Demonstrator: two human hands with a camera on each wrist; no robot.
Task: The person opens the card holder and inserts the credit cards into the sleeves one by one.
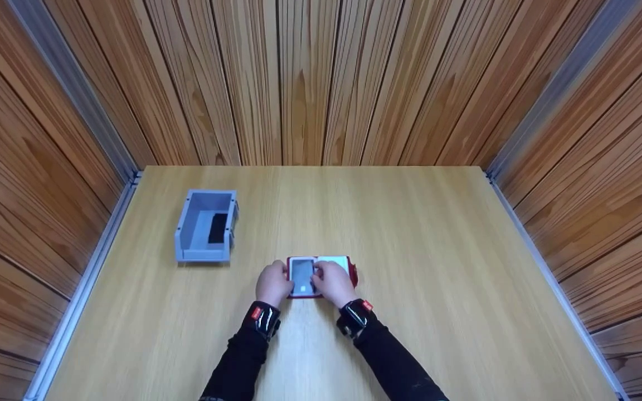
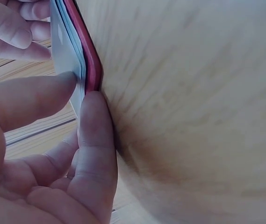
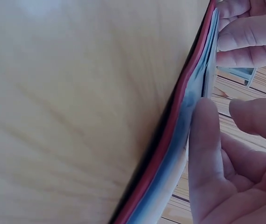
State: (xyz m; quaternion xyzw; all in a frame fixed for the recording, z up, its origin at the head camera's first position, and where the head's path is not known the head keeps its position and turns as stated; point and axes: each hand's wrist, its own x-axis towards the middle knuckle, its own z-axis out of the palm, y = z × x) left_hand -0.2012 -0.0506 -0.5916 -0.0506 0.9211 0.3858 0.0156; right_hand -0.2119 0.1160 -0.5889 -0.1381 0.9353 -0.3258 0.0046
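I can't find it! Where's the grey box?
In the head view, the grey box sits on the table, left and farther back than the hands, a black thing inside.

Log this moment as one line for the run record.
left hand: holds red tray edge | right hand: touches grey card | grey bin: far left

- Light wooden table (image 1: 438, 267) fills the floor of the booth.
- Wood-panelled walls (image 1: 310, 83) rise on three sides.
- Metal corner rails (image 1: 84, 114) gleam softly.
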